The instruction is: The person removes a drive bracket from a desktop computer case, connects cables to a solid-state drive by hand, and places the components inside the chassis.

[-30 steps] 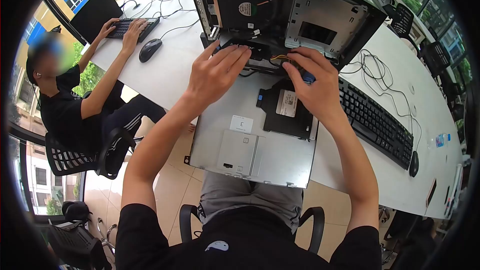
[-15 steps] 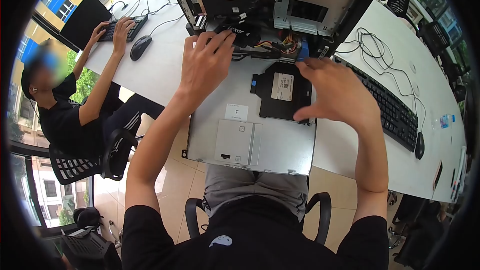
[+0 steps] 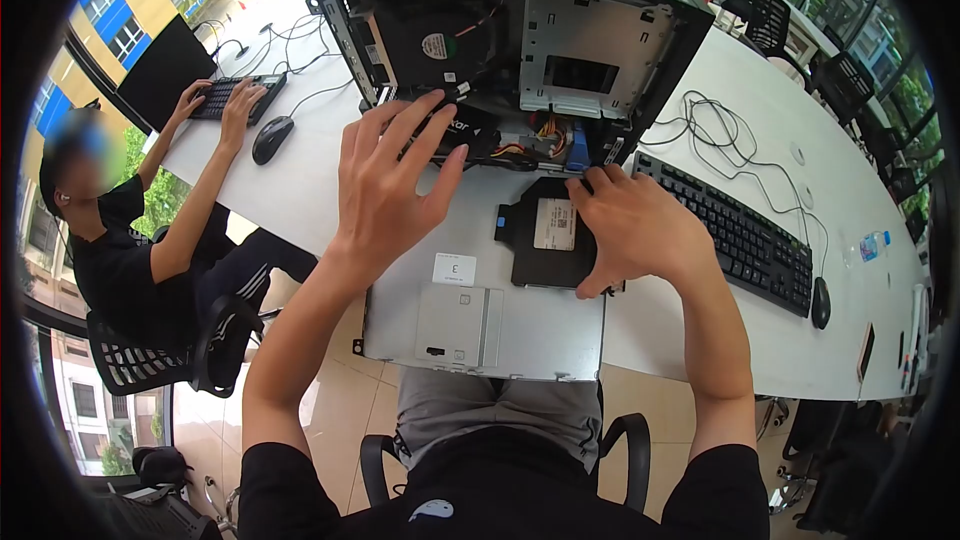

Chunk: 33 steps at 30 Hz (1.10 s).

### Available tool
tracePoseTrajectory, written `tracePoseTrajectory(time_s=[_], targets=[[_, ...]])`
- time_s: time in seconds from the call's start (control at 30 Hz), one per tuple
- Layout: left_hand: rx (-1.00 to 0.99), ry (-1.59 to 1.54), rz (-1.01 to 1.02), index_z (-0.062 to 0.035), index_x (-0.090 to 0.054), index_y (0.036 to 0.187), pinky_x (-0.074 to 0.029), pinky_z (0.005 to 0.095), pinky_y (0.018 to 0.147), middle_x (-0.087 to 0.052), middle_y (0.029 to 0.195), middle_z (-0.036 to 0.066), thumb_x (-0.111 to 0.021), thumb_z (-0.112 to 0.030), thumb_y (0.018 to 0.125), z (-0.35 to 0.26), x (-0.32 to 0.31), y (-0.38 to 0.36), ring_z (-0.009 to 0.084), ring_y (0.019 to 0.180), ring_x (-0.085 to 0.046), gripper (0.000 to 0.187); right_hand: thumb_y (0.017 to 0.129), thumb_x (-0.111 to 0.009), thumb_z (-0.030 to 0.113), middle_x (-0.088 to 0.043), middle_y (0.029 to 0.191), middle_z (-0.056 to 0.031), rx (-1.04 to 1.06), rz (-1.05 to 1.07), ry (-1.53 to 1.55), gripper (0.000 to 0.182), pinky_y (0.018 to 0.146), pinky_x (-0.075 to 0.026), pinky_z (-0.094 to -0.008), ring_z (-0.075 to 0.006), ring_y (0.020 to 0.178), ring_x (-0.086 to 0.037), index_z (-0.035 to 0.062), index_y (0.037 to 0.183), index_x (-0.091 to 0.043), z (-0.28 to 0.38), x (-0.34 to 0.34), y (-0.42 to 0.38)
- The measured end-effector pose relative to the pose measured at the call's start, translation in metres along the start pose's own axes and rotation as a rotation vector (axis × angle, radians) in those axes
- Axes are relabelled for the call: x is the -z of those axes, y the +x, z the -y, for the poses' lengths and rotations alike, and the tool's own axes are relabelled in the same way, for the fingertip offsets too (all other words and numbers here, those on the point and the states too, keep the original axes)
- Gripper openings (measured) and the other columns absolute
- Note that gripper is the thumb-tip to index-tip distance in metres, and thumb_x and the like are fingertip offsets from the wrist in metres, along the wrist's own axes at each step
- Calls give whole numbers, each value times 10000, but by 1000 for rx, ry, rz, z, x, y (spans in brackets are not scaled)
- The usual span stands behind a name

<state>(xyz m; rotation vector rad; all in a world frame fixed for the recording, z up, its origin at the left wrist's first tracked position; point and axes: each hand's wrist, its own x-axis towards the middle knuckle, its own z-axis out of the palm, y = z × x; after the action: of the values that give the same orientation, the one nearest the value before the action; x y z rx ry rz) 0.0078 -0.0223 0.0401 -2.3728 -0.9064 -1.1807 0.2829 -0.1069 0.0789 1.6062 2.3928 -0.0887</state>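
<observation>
An open computer case (image 3: 590,35) stands at the top centre, with a fan, a metal bracket, cables and a black module lettered in white inside. My left hand (image 3: 385,180) is raised at its lower left, fingers spread, partly covering the black module (image 3: 460,128). On a flat metal panel (image 3: 390,325) before the case lies a black drive caddy (image 3: 530,262) with a white label. My right hand (image 3: 640,225) grips the caddy's right edge, thumb at the lower corner and fingers at the upper one. A silver plate (image 3: 450,330) sits on the panel beside a small white card (image 3: 455,269).
At the left a co-worker (image 3: 110,200) types on a keyboard (image 3: 235,100) near a mouse (image 3: 272,140). To the right are a black keyboard (image 3: 735,230), a mouse (image 3: 821,303), tangled cables (image 3: 735,125), a bottle (image 3: 875,245) and a phone (image 3: 866,350).
The camera view has shifted, showing more of the case's top. My right hand has closed in on the caddy's right edge. My left hand has drawn back from the black module, its fingers spreading.
</observation>
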Motion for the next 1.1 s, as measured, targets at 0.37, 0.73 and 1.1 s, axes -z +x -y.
tracePoseTrajectory(time_s=[0.37,0.73,1.1], targets=[[-147,-83,-254,0,-775,1272,-526,422,1044,-772,1295,134,-813,-76,909,7,31,77,331,1172,-684,373,557,-988,386,-534,1493,-269,36,-443,102,1119,1084,-526,-493,-435,1354,-537,-44,1486,-534,-17,53,-66],[-218,-269,-233,6,-754,1316,-520,403,1061,-767,1307,156,-758,-125,992,-22,29,109,320,1193,-692,350,517,-997,206,-444,1602,-168,14,-929,80,1123,1132,-537,-536,-429,1466,-434,131,1543,-547,-24,53,-51],[-182,-326,-221,-19,-707,1405,-507,438,1090,-745,1310,177,-778,-270,997,-17,30,115,346,1250,-659,485,484,-1018,179,-429,1667,-117,46,-1139,16,1174,1201,-481,-541,-405,1499,-421,255,1564,-563,-23,48,-29]])
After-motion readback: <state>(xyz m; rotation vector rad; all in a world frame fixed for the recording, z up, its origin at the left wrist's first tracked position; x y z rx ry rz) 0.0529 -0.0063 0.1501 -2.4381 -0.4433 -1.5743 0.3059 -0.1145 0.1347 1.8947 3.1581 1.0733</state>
